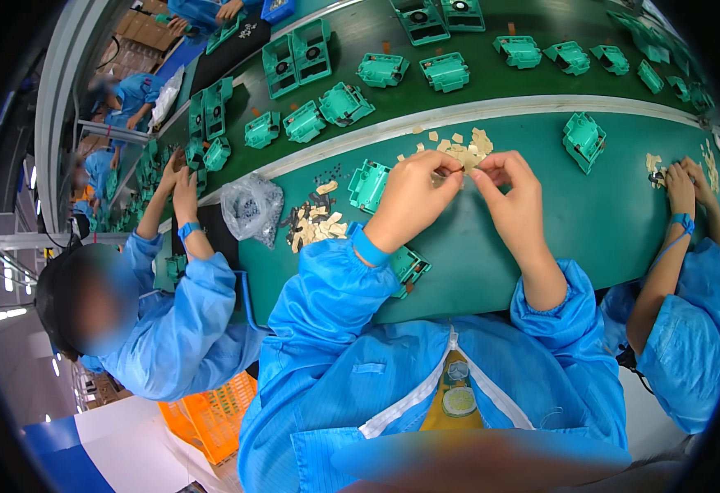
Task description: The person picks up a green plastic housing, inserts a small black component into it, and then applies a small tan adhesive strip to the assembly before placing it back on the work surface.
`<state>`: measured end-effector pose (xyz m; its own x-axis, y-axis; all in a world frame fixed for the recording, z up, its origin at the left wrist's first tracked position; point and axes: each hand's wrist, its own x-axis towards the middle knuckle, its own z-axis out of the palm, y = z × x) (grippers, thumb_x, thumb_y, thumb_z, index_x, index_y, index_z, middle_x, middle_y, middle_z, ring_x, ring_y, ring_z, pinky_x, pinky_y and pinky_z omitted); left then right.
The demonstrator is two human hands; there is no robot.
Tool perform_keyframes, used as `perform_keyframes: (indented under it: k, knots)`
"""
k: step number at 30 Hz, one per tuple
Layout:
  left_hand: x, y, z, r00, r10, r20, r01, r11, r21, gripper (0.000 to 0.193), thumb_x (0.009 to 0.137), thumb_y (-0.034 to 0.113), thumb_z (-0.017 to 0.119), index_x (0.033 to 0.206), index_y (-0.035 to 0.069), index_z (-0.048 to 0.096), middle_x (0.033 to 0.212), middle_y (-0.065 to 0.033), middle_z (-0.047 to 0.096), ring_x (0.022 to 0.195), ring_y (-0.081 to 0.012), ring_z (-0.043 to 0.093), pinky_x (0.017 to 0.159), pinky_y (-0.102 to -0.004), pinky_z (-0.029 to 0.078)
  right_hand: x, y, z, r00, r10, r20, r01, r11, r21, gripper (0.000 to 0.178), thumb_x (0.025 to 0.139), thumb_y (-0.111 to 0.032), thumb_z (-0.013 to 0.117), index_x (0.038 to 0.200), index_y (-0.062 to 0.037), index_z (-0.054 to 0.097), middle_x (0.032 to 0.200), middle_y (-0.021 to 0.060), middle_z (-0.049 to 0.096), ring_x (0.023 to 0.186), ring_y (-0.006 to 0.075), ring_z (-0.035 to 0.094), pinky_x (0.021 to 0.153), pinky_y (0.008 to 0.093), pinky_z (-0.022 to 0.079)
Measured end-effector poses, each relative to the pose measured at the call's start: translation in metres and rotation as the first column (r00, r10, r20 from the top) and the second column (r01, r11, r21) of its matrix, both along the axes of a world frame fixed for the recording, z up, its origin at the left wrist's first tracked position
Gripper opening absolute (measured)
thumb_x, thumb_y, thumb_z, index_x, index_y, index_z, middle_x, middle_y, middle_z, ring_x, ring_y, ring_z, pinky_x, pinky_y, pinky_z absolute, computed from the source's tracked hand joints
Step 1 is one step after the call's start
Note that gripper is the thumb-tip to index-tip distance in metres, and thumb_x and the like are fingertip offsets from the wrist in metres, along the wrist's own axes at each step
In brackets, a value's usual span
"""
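Because both hands meet over the scattered heap of small tan pads (459,148) at the far edge of the green bench (615,222), the likeliest slip, as I judge it, is a dropped or doubled piece: the pads are tiny and lie loose and overlapping, so two could cling together between the fingertips, or one could flick off among the rest and be lost from sight. A second risk is a nudge of the forearm against the teal plastic housing (368,185) lying just beside the left wrist, or the other housing (409,267) half tucked under the left sleeve near the bench's near edge, which could be pushed off. The left hand (413,193) is raised off the bench with the wrist bent and knuckles up, thumb and forefinger pinched together on what looks like one tan pad at the heap's near edge; the right hand (512,189) mirrors it, fingers curled, tips closed on the same small piece or one touching it, though the piece is too small to tell which. Both forearms, in blue sleeves, come up from the lower edge and converge. A clear bag of dark parts (251,205) and another pile of tan and dark bits (315,223) sit to the left, apart from the hands.
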<state>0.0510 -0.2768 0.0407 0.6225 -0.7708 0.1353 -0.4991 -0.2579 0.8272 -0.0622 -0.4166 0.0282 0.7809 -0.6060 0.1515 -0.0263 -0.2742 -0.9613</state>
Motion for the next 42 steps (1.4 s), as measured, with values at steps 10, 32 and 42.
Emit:
perform_keyframes:
  k: [10, 32, 42]
  knots:
    - [0.001, 0.000, 0.002, 0.989, -0.049, 0.142, 0.049, 0.999, 0.004, 0.014, 0.088, 0.011, 0.071, 0.096, -0.001, 0.073, 0.091, -0.0135, 0.072, 0.085, -0.0290, 0.069, 0.075, -0.0370, 0.054, -0.003, -0.003, -0.005, 0.989, 0.145, 0.007, -0.133, 0.925, -0.356, 0.007, 0.086, -0.002, 0.070, 0.092, 0.0011, 0.069, 0.092, 0.0126, 0.063, 0.088, 0.0319, 0.062, 0.077, 0.0409, 0.051]
    - [0.002, 0.001, 0.014, 0.995, -0.045, -0.094, 0.052, 0.996, 0.072, 0.020, 0.090, 0.014, 0.072, 0.103, 0.000, 0.075, 0.095, -0.0138, 0.074, 0.083, -0.0222, 0.069, 0.072, -0.0330, 0.054, -0.004, -0.015, -0.010, 0.965, 0.261, -0.007, -0.242, 0.886, -0.396, 0.005, 0.090, 0.001, 0.061, 0.094, 0.0030, 0.060, 0.094, 0.0164, 0.057, 0.093, 0.0376, 0.057, 0.082, 0.0452, 0.048]
    - [0.000, -0.004, 0.013, 0.996, -0.085, -0.033, 0.087, 0.994, 0.067, 0.019, 0.088, 0.012, 0.072, 0.102, 0.000, 0.075, 0.093, -0.0138, 0.073, 0.081, -0.0230, 0.069, 0.071, -0.0330, 0.053, -0.004, -0.026, -0.016, 0.974, 0.225, -0.012, -0.206, 0.868, -0.452, 0.005, 0.088, -0.002, 0.063, 0.090, 0.0017, 0.059, 0.090, 0.0159, 0.057, 0.088, 0.0367, 0.056, 0.080, 0.0453, 0.048]
